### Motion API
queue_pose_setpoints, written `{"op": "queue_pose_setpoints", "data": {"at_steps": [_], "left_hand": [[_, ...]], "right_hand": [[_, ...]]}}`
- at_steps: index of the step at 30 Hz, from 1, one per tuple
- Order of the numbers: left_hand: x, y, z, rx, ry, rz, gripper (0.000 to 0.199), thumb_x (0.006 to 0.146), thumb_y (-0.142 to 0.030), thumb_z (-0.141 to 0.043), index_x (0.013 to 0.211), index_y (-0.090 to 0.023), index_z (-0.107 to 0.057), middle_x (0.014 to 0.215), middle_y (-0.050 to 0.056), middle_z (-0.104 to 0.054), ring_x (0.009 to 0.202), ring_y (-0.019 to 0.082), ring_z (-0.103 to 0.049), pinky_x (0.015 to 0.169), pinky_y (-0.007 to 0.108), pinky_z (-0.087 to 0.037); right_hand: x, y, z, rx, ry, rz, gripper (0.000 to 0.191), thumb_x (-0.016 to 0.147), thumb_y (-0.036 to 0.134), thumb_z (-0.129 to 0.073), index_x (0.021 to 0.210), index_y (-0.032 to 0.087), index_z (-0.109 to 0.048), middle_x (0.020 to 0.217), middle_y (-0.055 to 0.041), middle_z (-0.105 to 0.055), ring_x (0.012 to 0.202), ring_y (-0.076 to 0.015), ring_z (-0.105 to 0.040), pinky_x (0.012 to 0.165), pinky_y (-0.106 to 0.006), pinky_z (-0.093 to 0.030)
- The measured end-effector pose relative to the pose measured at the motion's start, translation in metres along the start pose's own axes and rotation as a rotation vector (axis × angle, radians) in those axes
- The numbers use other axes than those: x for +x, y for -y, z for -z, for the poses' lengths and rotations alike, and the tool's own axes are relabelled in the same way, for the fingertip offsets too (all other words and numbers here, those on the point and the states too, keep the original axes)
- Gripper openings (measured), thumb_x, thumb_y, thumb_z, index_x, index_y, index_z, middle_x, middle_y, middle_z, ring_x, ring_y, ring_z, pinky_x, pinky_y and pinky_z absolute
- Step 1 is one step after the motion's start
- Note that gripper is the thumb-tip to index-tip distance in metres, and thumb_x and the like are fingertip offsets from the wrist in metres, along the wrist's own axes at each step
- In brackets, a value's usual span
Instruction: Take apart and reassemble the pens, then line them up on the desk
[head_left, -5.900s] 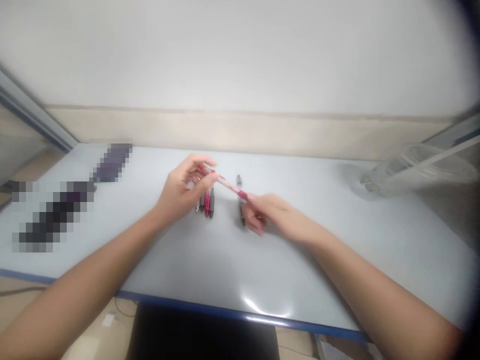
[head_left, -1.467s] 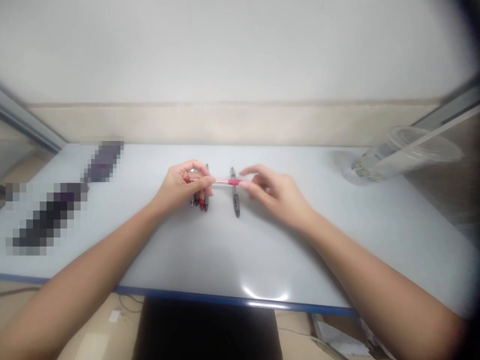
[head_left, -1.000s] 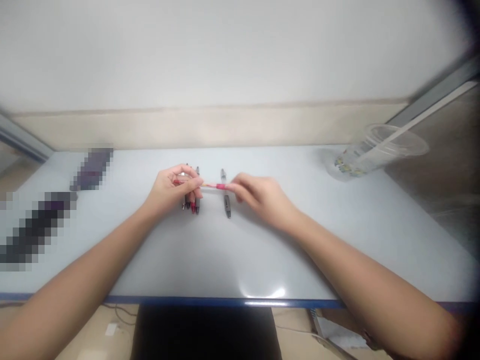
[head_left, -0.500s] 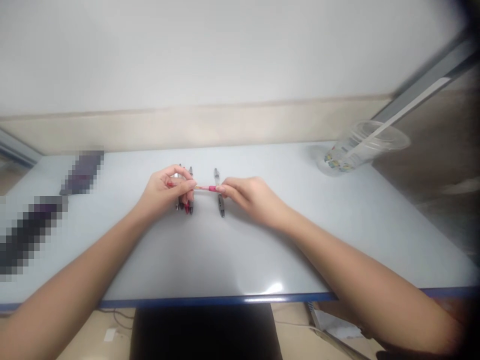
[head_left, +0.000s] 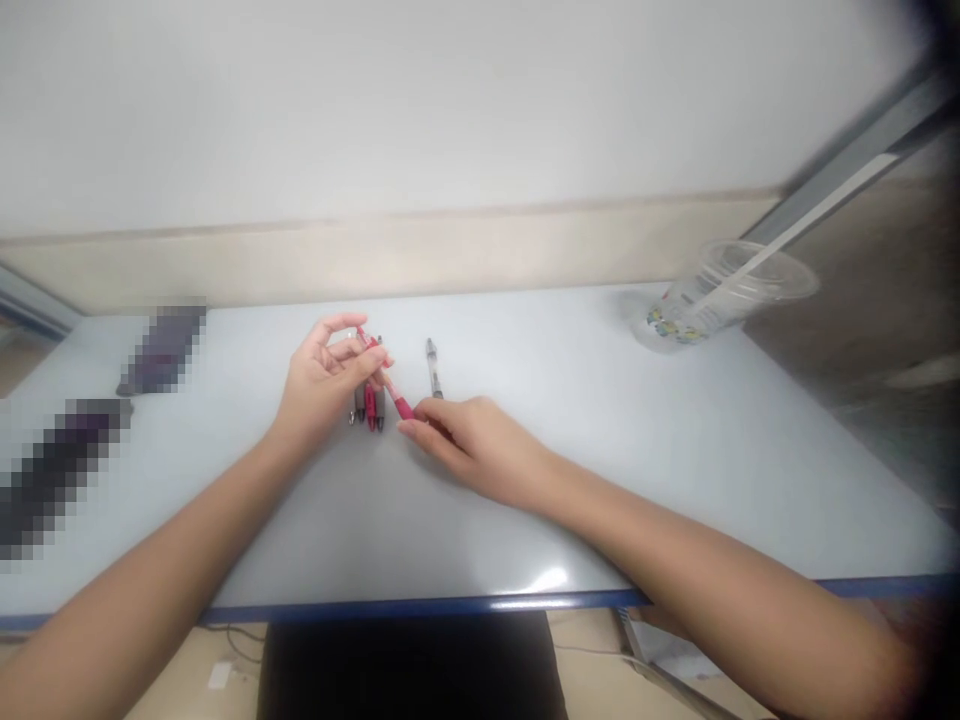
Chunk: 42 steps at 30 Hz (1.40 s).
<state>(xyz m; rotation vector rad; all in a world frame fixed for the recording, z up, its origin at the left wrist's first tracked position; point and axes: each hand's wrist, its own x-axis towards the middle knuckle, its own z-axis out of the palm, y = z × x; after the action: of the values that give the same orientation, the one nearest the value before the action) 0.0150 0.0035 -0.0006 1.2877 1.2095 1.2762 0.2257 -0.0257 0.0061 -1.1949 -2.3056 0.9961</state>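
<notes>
A red pen [head_left: 400, 400] slants between my two hands, its lower end toward the right. My left hand [head_left: 326, 370] pinches its upper part between thumb and fingers. At the lower, red-gripped end are the thumb and fingertips of my right hand [head_left: 476, 445], closed on it. Beneath and beside my left hand lies a row of several pens [head_left: 370, 408], dark and red, their upper parts partly hidden by the fingers. A clear and grey pen [head_left: 432, 365] lies apart, just beyond my right hand, which covers its lower end.
A clear plastic cup [head_left: 675, 315] with a white straw stands at the back right of the pale table [head_left: 337, 540]. Two pixelated dark objects lie at the left. A wall rises behind the table, and a blue edge runs along its front.
The red pen has turned from nearly level to a slant, its right end lower and closer to me. My right hand has moved down and slightly left; my left hand stays around the upper part.
</notes>
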Motion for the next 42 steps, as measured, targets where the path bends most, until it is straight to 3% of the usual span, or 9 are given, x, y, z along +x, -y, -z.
{"op": "queue_pose_setpoints", "data": {"at_steps": [6, 11, 16, 21, 32, 38, 42], "left_hand": [[0.006, 0.004, 0.001, 0.022, -0.036, 0.014, 0.037, 0.081, -0.039, -0.089, 0.098, -0.019, -0.063, 0.071, 0.003, -0.076, 0.061, 0.018, -0.071, 0.068, 0.033, -0.057], [0.011, 0.007, 0.002, 0.060, -0.083, -0.025, 0.037, 0.080, -0.041, -0.089, 0.099, -0.016, -0.070, 0.071, 0.004, -0.076, 0.060, 0.018, -0.071, 0.064, 0.032, -0.056], [0.014, 0.006, 0.003, 0.039, -0.074, -0.035, 0.040, 0.082, -0.038, -0.088, 0.109, -0.017, -0.066, 0.070, 0.002, -0.075, 0.061, 0.018, -0.072, 0.067, 0.031, -0.057], [0.017, 0.007, 0.006, 0.052, -0.106, -0.046, 0.035, 0.085, -0.039, -0.086, 0.099, -0.018, -0.062, 0.067, 0.004, -0.076, 0.060, 0.018, -0.072, 0.069, 0.031, -0.058], [0.014, 0.006, 0.004, 0.036, -0.078, -0.033, 0.037, 0.083, -0.038, -0.087, 0.102, -0.019, -0.060, 0.070, 0.002, -0.076, 0.061, 0.017, -0.072, 0.066, 0.031, -0.057], [0.013, 0.007, 0.004, 0.026, -0.161, -0.095, 0.029, 0.087, -0.038, -0.083, 0.094, -0.020, -0.061, 0.060, -0.003, -0.068, 0.055, 0.015, -0.066, 0.061, 0.029, -0.053], [0.013, 0.007, 0.004, 0.032, -0.168, -0.103, 0.031, 0.088, -0.039, -0.083, 0.101, -0.022, -0.061, 0.060, -0.005, -0.065, 0.055, 0.014, -0.063, 0.059, 0.027, -0.051]], "right_hand": [[0.006, -0.013, 0.006, -0.143, -0.158, 0.009, 0.034, 0.110, 0.042, -0.051, 0.087, 0.020, -0.063, 0.068, 0.0001, -0.064, 0.058, -0.0128, -0.051, 0.063, -0.027, -0.031], [0.009, -0.021, 0.009, -0.155, -0.331, 0.030, 0.018, 0.106, 0.025, -0.048, 0.113, 0.020, -0.063, 0.067, 0.0018, -0.066, 0.056, -0.0144, -0.053, 0.063, -0.026, -0.034], [0.010, -0.022, 0.011, -0.119, -0.309, 0.029, 0.018, 0.104, 0.024, -0.049, 0.114, 0.021, -0.062, 0.066, 0.0028, -0.068, 0.056, -0.0142, -0.055, 0.063, -0.026, -0.036], [0.012, -0.024, 0.013, -0.160, -0.271, 0.006, 0.018, 0.101, 0.020, -0.050, 0.113, 0.019, -0.064, 0.063, 0.0037, -0.064, 0.053, -0.0133, -0.051, 0.062, -0.025, -0.035], [0.010, -0.022, 0.010, -0.190, -0.193, 0.031, 0.017, 0.106, 0.028, -0.052, 0.112, 0.020, -0.065, 0.068, 0.0009, -0.070, 0.057, -0.0149, -0.057, 0.062, -0.026, -0.034], [0.010, -0.023, 0.009, -0.190, -0.183, 0.043, 0.017, 0.107, 0.030, -0.052, 0.108, 0.020, -0.066, 0.070, -0.0003, -0.070, 0.059, -0.0149, -0.057, 0.063, -0.026, -0.034], [0.009, -0.024, 0.007, -0.197, -0.177, 0.078, 0.020, 0.108, 0.034, -0.051, 0.107, 0.020, -0.066, 0.071, -0.0008, -0.069, 0.059, -0.0151, -0.057, 0.064, -0.026, -0.035]]}}
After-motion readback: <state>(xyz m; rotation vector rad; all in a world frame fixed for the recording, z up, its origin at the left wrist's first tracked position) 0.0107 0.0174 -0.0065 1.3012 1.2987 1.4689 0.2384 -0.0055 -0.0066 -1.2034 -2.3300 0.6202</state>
